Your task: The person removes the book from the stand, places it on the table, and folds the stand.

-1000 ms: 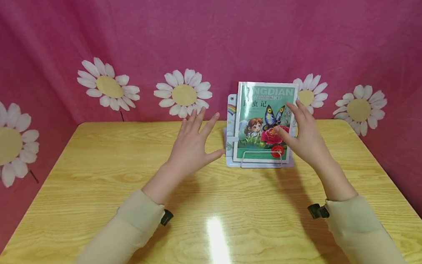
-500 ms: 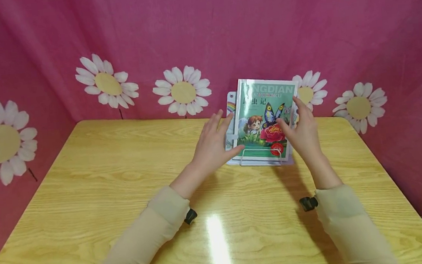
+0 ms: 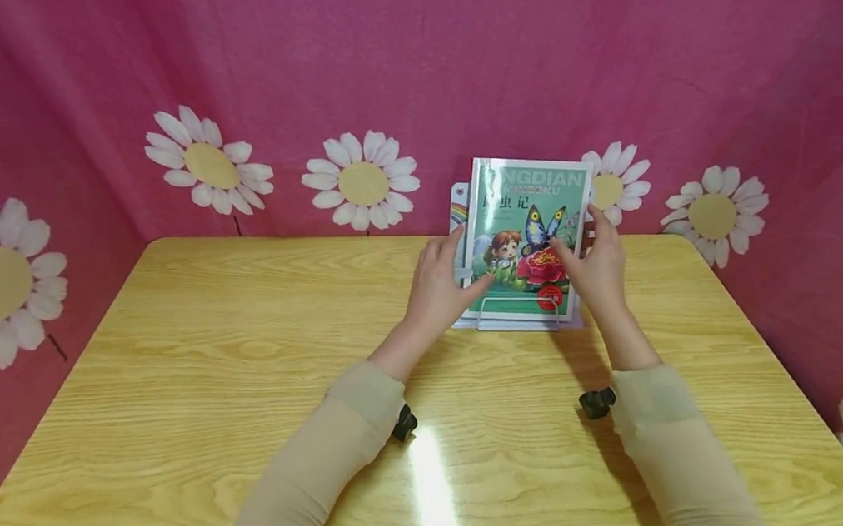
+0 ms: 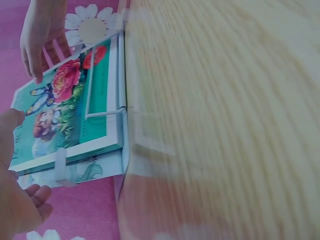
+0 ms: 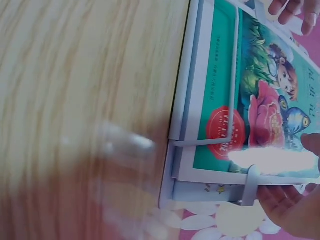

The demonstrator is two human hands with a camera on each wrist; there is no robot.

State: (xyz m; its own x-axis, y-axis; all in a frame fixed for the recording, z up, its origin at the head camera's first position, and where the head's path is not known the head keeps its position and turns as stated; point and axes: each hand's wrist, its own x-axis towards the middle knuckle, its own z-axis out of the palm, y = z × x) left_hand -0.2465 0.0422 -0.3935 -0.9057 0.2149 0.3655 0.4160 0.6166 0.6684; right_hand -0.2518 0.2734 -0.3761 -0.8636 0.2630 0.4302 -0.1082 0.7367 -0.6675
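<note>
A green-covered picture book (image 3: 516,221) with a butterfly and a red flower leans upright on a pale book stand (image 3: 461,209). A clear wire holder (image 3: 515,298) crosses the book's lower front. My left hand (image 3: 434,287) is at the book's left side, its thumb over the cover and its fingers spread near the left edge. In the left wrist view these fingers are apart from the stand. At the right edge, my right hand (image 3: 598,268) has its thumb in front of the cover and its fingers beside or behind the edge; firm contact cannot be told.
Book and stand are near the back edge of a wood-grain table (image 3: 249,353). Behind and beside it hangs a pink curtain (image 3: 373,50) with daisy prints. Black wrist devices sit under both sleeves (image 3: 660,409).
My left hand has moved right and closer to the book's left edge. My right hand has drawn slightly nearer the right edge. Book and stand have stayed in place.
</note>
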